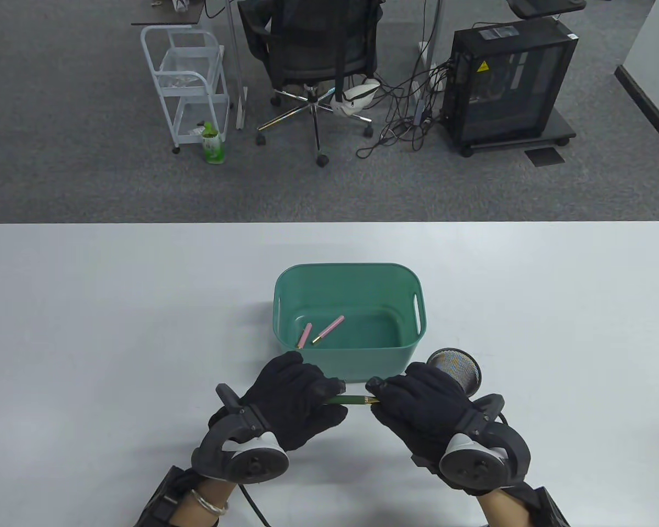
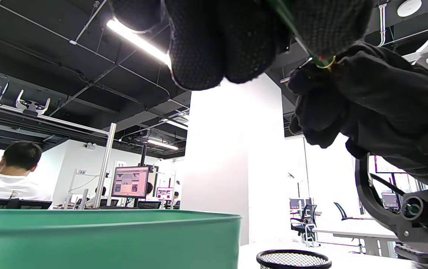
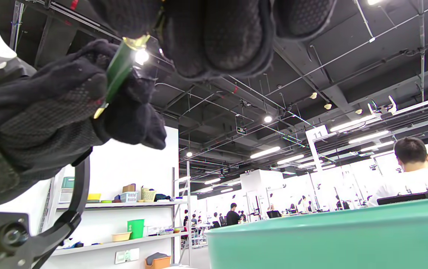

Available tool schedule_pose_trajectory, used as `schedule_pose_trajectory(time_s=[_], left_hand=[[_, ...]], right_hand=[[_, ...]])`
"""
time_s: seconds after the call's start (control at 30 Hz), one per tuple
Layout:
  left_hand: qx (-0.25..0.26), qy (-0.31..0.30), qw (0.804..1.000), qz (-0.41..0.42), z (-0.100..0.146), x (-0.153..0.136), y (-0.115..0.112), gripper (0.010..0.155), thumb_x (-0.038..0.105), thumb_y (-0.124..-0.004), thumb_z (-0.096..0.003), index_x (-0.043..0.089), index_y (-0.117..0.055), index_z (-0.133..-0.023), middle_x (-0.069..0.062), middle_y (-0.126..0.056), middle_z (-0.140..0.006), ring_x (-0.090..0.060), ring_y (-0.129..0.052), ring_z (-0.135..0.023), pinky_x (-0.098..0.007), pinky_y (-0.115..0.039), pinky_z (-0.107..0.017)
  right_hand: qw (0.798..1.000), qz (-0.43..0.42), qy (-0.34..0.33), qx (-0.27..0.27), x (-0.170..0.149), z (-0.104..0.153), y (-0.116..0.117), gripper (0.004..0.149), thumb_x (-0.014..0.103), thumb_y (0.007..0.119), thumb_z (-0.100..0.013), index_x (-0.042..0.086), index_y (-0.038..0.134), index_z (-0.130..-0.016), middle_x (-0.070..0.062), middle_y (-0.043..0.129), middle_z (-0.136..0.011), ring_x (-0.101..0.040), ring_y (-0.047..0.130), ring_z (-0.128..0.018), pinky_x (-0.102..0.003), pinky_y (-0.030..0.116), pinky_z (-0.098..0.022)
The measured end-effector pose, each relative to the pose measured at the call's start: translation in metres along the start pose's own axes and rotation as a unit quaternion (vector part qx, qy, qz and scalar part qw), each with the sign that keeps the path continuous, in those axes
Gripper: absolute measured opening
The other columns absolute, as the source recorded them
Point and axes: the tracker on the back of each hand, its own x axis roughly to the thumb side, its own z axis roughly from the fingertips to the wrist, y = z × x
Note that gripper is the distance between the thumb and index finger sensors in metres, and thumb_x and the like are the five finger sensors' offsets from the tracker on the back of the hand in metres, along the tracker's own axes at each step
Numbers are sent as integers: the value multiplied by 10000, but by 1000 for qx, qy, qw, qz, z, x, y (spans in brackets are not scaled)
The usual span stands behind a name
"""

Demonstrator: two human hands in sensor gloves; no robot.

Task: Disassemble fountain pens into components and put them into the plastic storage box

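A dark green fountain pen (image 1: 347, 400) with gold rings is held level between both hands, just in front of the green plastic storage box (image 1: 347, 363). My left hand (image 1: 302, 396) grips its left part and my right hand (image 1: 412, 403) grips its right end. Two pink pen parts (image 1: 329, 330) lie on the box's floor at the left. In the left wrist view the green pen (image 2: 288, 20) runs between my fingers toward the right hand (image 2: 333, 93). In the right wrist view the pen (image 3: 118, 69) shows a gold band near my fingers.
A black mesh pen cup (image 1: 454, 370) stands right of the box, close behind my right hand. The white table (image 1: 115, 307) spreads wide on both sides. Beyond its far edge are an office chair (image 1: 313, 60), a white cart (image 1: 189, 82) and a computer tower (image 1: 508, 82).
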Motion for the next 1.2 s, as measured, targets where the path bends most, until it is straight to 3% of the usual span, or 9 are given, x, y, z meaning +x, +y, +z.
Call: schedule_pose_trajectory(time_s=[0.7, 1.0, 1.2], left_hand=[[-1, -2, 1000, 9, 0, -1, -2, 516, 511, -566, -661, 149, -884, -846, 50, -997, -611, -211, -1007, -639, -513, -675, -738], [2, 0, 1000, 7, 1, -2, -1, 608, 579, -656, -626, 157, -729, -1057, 22, -923, -861, -265, -903, -875, -563, -583, -806], [1, -1, 1000, -1, 1, -1, -1, 518, 529, -729, -622, 170, -728, -995, 57, -903, -854, -236, -895, -875, -549, -575, -817]], right_hand=[[1000, 0, -3, 2, 0, 0, 1, 414, 448, 714, -531, 241, 827, -873, 7, 909, -743, -100, 923, -603, -423, 686, -691], [1000, 0, -1, 3, 0, 0, 1, 415, 450, 712, -532, 243, 824, -874, 7, 908, -744, -101, 924, -603, -423, 686, -690], [1000, 1, -2, 3, 0, 0, 1, 416, 451, 712, -532, 244, 825, -874, 9, 909, -745, -101, 924, -604, -423, 686, -690]])
